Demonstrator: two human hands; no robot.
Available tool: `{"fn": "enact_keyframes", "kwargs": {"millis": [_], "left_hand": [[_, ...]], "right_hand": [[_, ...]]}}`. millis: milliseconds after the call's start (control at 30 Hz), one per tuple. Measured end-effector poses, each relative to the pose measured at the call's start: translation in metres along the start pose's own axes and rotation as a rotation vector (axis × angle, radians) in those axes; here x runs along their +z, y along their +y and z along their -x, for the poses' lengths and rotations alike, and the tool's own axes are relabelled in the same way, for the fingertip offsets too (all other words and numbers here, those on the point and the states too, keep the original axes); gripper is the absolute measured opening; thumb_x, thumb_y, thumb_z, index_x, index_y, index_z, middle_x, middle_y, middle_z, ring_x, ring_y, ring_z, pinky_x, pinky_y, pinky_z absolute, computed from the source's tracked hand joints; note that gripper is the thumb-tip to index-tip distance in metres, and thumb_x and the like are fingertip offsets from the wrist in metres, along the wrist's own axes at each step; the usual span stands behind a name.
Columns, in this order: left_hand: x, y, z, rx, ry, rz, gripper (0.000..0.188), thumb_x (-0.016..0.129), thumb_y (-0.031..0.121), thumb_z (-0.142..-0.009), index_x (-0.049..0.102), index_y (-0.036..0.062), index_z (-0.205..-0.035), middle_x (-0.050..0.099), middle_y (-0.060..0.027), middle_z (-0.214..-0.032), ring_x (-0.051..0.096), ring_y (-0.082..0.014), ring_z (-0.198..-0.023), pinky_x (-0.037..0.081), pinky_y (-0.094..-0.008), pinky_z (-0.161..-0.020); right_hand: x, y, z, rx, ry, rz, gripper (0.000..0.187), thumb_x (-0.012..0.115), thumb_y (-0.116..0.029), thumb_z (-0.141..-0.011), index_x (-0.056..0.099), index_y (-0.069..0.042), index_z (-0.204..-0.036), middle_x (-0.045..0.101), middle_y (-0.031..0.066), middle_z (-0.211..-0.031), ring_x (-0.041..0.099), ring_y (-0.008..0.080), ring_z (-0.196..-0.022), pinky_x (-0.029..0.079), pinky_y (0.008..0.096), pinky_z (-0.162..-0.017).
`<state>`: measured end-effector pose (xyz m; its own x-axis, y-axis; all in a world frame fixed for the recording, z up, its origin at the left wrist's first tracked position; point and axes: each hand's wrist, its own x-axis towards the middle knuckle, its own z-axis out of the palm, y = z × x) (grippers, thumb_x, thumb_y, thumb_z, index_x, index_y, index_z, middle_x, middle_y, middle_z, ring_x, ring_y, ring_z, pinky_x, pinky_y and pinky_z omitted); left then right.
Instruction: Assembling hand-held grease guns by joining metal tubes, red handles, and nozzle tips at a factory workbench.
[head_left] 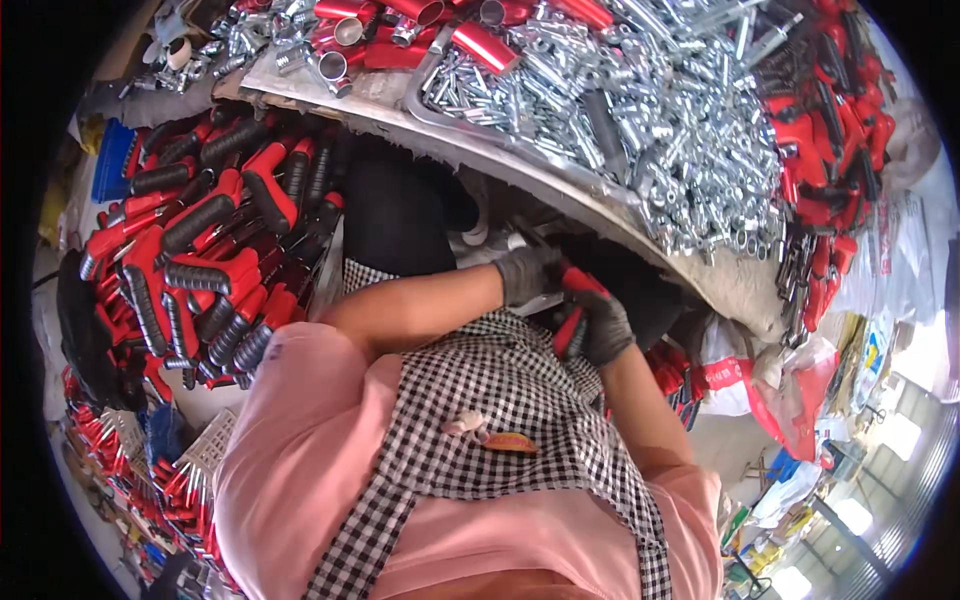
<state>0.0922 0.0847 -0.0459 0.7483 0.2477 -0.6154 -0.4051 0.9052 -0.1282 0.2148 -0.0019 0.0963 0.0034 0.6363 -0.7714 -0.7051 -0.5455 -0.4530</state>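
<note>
Two-handed, working just past a black-and-white gingham apron [470, 375], on the near side of the bench [370, 118]. Gripping a red-and-black-handled hand tool [585, 284] in the gloved right hand [608, 328], closing fingers around it; can't tell exact tool type. Lying between both hands, nearer the right, running the upper handle's long axis from upper left to lower right, pointing its upper-left end toward the gloved left hand [525, 275]. Curling left fingers close beside that end; can't tell if gripping it or something else. Holding the left forearm [430, 300] nearly level, coming in from the left; angling the right forearm [640, 405] steeply up-left from lower right. Facing, well off left, a jumbled pile of similar red-and-black tools [195, 222]. Farther out, facing a heap of small silvery metal parts [690, 150] and red metal tubes [485, 47] on the bench.
</note>
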Motion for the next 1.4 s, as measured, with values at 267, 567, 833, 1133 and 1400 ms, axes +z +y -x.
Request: {"fn": "enact_keyframes", "kwargs": {"millis": [267,567,833,1133,1400], "left_hand": [[-0.04,-0.018,-0.069,-0.325,0.051,-0.077,0.02,0.057,0.019,-0.09,0.055,0.0063,-0.105,0.061,-0.0167,-0.099,0.06,-0.0341,-0.089,0.052,-0.0488,-0.078],[0.033,0.002,-0.029,-0.257,0.091,-0.284,0.025,0.061,0.016,-0.087,0.057,0.0063,-0.11,0.063,-0.0136,-0.103,0.061,-0.0287,-0.095,0.053,-0.0434,-0.081],[-0.015,-0.009,-0.055,-0.232,0.196,-0.19,0.019,0.054,0.018,-0.091,0.057,0.0052,-0.105,0.063,-0.0159,-0.098,0.063,-0.0312,-0.089,0.054,-0.045,-0.074],[0.009,0.004,-0.036,-0.218,0.185,-0.188,0.03,0.056,0.014,-0.089,0.055,0.0062,-0.119,0.061,-0.0149,-0.113,0.059,-0.0306,-0.098,0.049,-0.0462,-0.088],[0.059,0.022,-0.006,-0.005,0.303,-0.387,0.043,0.035,0.035,-0.096,0.052,0.0071,-0.124,0.058,-0.0111,-0.122,0.053,-0.0234,-0.111,0.044,-0.0342,-0.09]], "right_hand": [[-0.02,0.011,-0.047,0.098,0.339,0.053,0.044,0.06,-0.015,-0.077,0.054,-0.005,-0.12,0.06,0.0104,-0.077,0.06,0.0268,-0.066,0.052,0.0393,-0.057],[-0.033,0.004,-0.062,0.173,0.361,0.067,0.044,0.059,-0.014,-0.078,0.051,-0.001,-0.118,0.058,0.0126,-0.069,0.059,0.0295,-0.06,0.05,0.0406,-0.052],[-0.024,0.009,-0.063,0.195,0.326,0.094,0.032,0.058,-0.01,-0.077,0.052,-0.001,-0.107,0.058,0.0128,-0.072,0.059,0.0308,-0.062,0.051,0.0421,-0.058],[-0.008,0.001,-0.068,0.179,0.349,0.164,0.03,0.059,-0.013,-0.079,0.055,-0.002,-0.107,0.056,0.0098,-0.07,0.057,0.0267,-0.061,0.052,0.0434,-0.061],[0.011,-0.004,-0.129,-0.217,0.093,1.809,0.034,0.069,-0.027,-0.075,0.064,-0.008,-0.103,0.067,0.0098,-0.097,0.065,0.0266,-0.086,0.053,0.04,-0.074]]}}
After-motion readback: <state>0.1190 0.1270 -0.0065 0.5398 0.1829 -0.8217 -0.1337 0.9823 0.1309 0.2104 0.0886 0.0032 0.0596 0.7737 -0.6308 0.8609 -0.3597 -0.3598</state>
